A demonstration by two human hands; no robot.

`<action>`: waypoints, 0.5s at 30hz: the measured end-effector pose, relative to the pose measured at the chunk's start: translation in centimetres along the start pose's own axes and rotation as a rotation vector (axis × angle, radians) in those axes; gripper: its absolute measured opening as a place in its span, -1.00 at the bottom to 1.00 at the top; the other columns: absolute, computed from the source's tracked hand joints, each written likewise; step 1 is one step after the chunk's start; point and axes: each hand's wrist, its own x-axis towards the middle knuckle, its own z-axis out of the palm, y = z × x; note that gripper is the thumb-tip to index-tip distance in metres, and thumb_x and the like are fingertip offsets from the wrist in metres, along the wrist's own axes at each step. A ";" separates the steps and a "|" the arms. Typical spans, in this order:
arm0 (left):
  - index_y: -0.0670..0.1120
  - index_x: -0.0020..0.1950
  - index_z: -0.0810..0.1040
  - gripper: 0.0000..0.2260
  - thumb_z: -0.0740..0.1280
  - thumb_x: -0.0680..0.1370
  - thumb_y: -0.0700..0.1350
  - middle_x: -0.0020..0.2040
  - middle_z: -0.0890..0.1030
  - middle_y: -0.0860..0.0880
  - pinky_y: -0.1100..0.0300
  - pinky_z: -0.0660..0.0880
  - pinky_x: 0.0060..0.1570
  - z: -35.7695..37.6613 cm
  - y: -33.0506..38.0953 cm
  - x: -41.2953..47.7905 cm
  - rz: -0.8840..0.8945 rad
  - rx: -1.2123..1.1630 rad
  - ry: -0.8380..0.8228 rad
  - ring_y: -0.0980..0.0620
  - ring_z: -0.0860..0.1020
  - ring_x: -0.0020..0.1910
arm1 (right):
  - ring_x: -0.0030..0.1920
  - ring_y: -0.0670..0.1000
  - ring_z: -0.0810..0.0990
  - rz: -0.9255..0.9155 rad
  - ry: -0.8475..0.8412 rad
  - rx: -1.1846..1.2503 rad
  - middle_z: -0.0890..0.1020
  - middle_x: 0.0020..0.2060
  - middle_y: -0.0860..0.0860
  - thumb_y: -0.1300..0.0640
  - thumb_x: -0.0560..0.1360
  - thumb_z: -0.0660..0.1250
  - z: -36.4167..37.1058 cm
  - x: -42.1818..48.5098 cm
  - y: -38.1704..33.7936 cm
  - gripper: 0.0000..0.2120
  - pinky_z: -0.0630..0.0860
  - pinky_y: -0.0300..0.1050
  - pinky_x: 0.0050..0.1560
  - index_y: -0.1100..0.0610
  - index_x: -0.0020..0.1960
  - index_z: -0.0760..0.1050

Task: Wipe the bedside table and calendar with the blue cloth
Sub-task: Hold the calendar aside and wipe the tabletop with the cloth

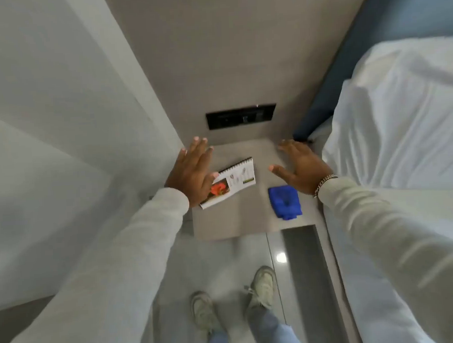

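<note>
A small grey bedside table (pixel 230 221) stands below me against the wall. On its left half lies a spiral-bound calendar (pixel 236 182) with an orange picture. A folded blue cloth (pixel 285 201) rests near the table's right front corner. My left hand (pixel 194 170) hovers flat over the calendar's left end, fingers spread, holding nothing. Above the table's right side my right hand (pixel 300 165) is spread too, just behind the cloth and apart from it.
A black socket panel (pixel 241 116) is set in the wall behind the table. A bed with white linen (pixel 391 136) and a blue headboard (pixel 345 60) borders the right side. White walls close the left. My feet stand on the glossy floor (pixel 277 258).
</note>
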 end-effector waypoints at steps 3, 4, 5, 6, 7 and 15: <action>-0.26 0.46 0.30 -0.51 0.25 0.57 -0.10 0.54 0.22 -0.26 -0.25 0.14 0.46 5.9 0.2 0.2 0.032 -0.040 -0.056 -0.26 0.11 0.56 | 0.41 0.18 0.30 0.020 -0.029 0.019 0.36 0.41 0.17 -0.17 0.48 0.27 4.9 0.2 3.3 -0.40 0.29 0.09 0.38 0.15 0.39 0.30; -0.27 0.46 0.31 -0.51 0.25 0.57 -0.10 0.54 0.23 -0.27 -0.25 0.15 0.45 8.1 0.4 -0.2 0.051 -0.053 -0.094 -0.27 0.13 0.56 | 0.41 0.18 0.31 0.044 -0.057 0.018 0.37 0.40 0.17 -0.16 0.48 0.28 6.7 0.0 4.2 -0.41 0.28 0.07 0.38 0.16 0.38 0.32; -0.27 0.46 0.31 -0.51 0.25 0.57 -0.10 0.53 0.24 -0.27 -0.24 0.16 0.46 10.4 0.4 -0.2 0.068 -0.064 -0.109 -0.28 0.14 0.55 | 0.41 0.17 0.30 0.059 -0.068 0.011 0.38 0.40 0.17 -0.15 0.48 0.29 8.7 0.1 5.6 -0.42 0.27 0.06 0.38 0.16 0.37 0.33; -0.27 0.45 0.32 -0.51 0.25 0.57 -0.09 0.53 0.25 -0.27 -0.23 0.18 0.46 12.6 0.3 -0.4 0.086 -0.073 -0.126 -0.28 0.15 0.55 | 0.42 0.18 0.30 0.065 -0.078 -0.011 0.39 0.40 0.17 -0.14 0.48 0.29 10.4 0.1 6.8 -0.43 0.25 0.06 0.39 0.16 0.37 0.34; -0.27 0.45 0.33 -0.51 0.25 0.57 -0.08 0.52 0.27 -0.27 -0.23 0.19 0.46 14.8 0.1 -0.5 0.109 -0.063 -0.134 -0.29 0.17 0.54 | 0.42 0.19 0.29 0.064 -0.080 -0.043 0.38 0.40 0.18 -0.14 0.48 0.29 12.2 0.2 8.0 -0.43 0.24 0.07 0.40 0.15 0.37 0.35; -0.22 0.49 0.27 -0.50 0.19 0.58 -0.06 0.56 0.19 -0.23 -0.19 0.11 0.50 29.0 -3.3 -0.6 0.203 -0.050 -0.296 -0.19 0.08 0.58 | 0.47 0.29 0.13 0.239 -0.021 -0.244 0.21 0.49 0.16 -0.21 0.48 0.20 23.1 1.1 14.5 -0.41 0.12 0.39 0.38 0.01 0.43 0.24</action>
